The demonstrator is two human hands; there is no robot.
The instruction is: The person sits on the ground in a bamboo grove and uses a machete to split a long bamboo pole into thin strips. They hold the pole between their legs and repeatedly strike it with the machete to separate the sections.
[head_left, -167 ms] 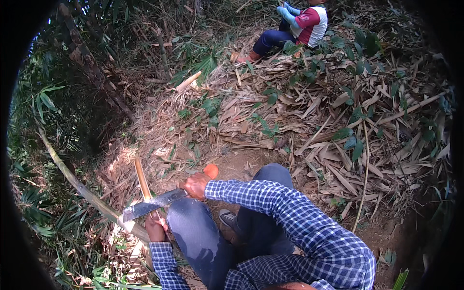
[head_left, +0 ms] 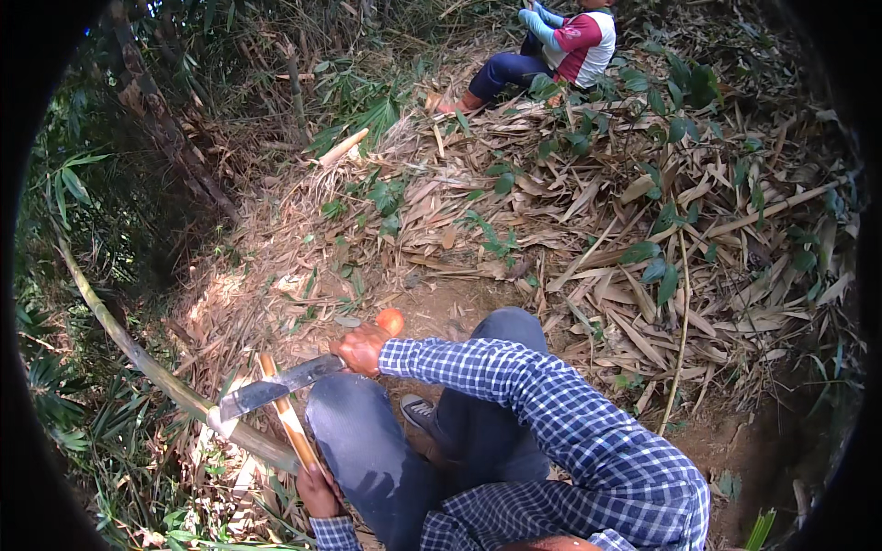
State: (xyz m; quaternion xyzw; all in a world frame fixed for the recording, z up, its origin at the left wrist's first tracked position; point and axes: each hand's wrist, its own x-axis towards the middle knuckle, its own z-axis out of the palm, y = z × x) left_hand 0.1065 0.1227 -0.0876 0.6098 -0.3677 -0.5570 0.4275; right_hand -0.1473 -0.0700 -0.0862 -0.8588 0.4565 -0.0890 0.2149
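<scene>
My right hand (head_left: 361, 349) is closed round the handle of a machete (head_left: 303, 372), and a rounded orange end shows just past the fist. The broad grey blade points left, beyond my bent knee. It lies across a split bamboo strip (head_left: 292, 427), near the strip's upper end. Lower down, beside my thigh, my left hand (head_left: 318, 491) grips the strip's near end. The strip slants up and to the left, pale on its face. Whether the blade's edge bites into it, I cannot tell.
A long bamboo pole (head_left: 133, 344) runs along the left, passing under the blade tip. Dry leaves (head_left: 542, 220) cover the slope ahead. A cut stump (head_left: 344, 147) sticks up there. Another person (head_left: 560, 50) sits at the top. A thin upright stem (head_left: 682, 331) stands at right.
My left hand has drawn down toward me with the bamboo strip, so more of it shows below the blade. The machete stays across it; the whole view has shifted slightly.
</scene>
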